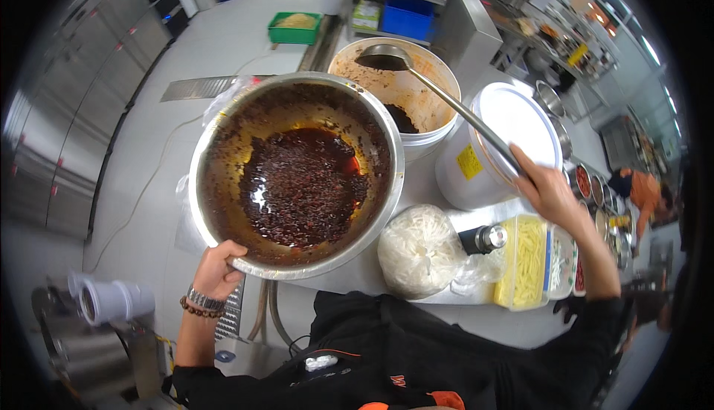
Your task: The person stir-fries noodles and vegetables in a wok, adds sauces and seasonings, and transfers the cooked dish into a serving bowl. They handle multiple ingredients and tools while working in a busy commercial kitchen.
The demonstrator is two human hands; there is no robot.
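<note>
My left hand (218, 270) grips the near rim of a large stainless steel bowl (393, 178). Dark red-brown chili oil sauce (304, 190) with flakes covers the bowl's bottom, and residue streaks its walls. In my right hand (546, 190) is the handle of a long metal ladle (466, 111). The ladle's head is over the opening of a white plastic bucket (440, 64); dark matter shows in its bowl. Inside that bucket, smeared walls surround a dark paste (399, 118) low down. A lidded white bucket (474, 178) with a yellow label stands beneath my right forearm and the ladle handle.
On the steel table (357, 287) sit a tied plastic bag of pale strips (421, 248), a black flask (482, 240) and a plastic tub of yellow strips (521, 259). A green crate (294, 28) rests on the floor beyond. Another person (641, 192) is at the far right.
</note>
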